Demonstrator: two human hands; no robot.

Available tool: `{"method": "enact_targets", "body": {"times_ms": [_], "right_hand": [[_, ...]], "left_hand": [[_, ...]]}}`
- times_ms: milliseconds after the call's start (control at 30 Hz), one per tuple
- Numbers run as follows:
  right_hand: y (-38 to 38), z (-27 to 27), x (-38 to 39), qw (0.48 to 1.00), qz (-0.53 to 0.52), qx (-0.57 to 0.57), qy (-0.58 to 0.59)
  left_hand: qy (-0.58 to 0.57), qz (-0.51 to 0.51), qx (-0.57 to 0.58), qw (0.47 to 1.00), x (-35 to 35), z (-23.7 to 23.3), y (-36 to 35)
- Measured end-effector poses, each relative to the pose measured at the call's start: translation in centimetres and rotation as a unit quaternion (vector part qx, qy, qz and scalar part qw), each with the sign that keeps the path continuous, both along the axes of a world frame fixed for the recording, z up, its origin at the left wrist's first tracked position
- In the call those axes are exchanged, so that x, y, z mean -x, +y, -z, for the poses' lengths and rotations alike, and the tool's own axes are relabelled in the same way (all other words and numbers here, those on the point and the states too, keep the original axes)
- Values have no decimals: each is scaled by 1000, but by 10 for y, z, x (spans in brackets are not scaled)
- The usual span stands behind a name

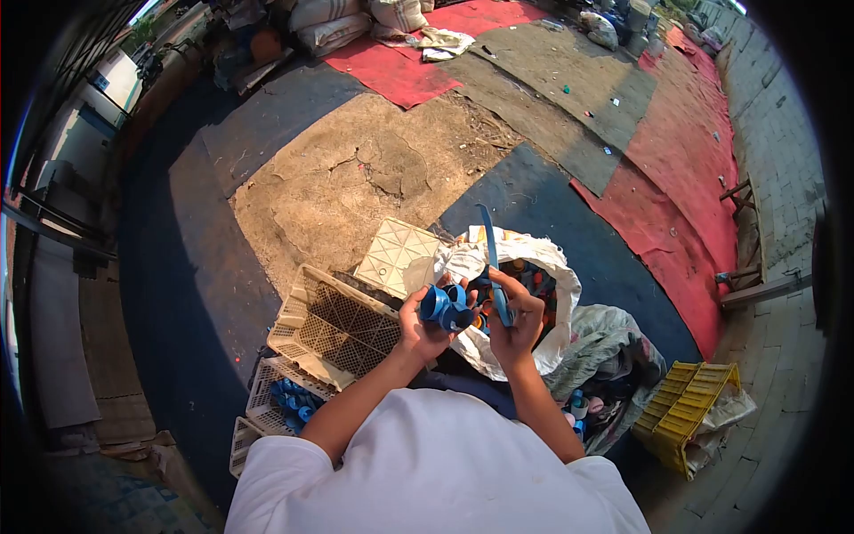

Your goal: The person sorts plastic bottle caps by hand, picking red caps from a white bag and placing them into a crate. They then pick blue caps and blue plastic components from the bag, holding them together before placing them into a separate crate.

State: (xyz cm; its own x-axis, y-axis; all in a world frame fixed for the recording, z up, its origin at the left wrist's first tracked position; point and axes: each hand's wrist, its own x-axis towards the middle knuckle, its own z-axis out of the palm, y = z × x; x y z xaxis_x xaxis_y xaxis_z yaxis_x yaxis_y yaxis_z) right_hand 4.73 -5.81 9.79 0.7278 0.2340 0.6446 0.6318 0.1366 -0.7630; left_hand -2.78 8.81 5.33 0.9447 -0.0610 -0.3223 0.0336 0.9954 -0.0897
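Blue plastic caps sit in my left hand, which is curled around them in front of my chest. Just to the right, my right hand grips a blue strip-like tool whose long curved end points up and away from me. The two hands are close together above a white woven sack with its mouth open. Inside the sack lie many small caps in orange, blue, red and other colours, partly hidden by my hands.
Left of my hands are a cream crate, a crate holding blue pieces and an upturned cream crate. A greenish sack and a yellow crate stand right. Filled sacks lie at the back.
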Motion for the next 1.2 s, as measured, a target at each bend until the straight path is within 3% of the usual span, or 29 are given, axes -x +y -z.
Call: {"method": "enact_targets", "body": {"times_ms": [100,300,600,700,900,1200], "right_hand": [[27,7,1,997,-63,38,-28],[43,17,3,980,-128,151,-18],[49,26,9,990,-95,82,63],[53,24,8,990,-83,13,113],[55,26,7,986,-51,-30,154],[66,50,17,902,-72,-185,384]], "left_hand": [[30,14,-92,995,3,4,0],[4,-33,-73,997,6,15,8],[46,-38,-81,995,5,-3,7],[39,-26,-79,996,2,-6,7],[27,-68,-142,987,-10,-8,3],[57,-103,-181,976,-5,-10,-7]]}}
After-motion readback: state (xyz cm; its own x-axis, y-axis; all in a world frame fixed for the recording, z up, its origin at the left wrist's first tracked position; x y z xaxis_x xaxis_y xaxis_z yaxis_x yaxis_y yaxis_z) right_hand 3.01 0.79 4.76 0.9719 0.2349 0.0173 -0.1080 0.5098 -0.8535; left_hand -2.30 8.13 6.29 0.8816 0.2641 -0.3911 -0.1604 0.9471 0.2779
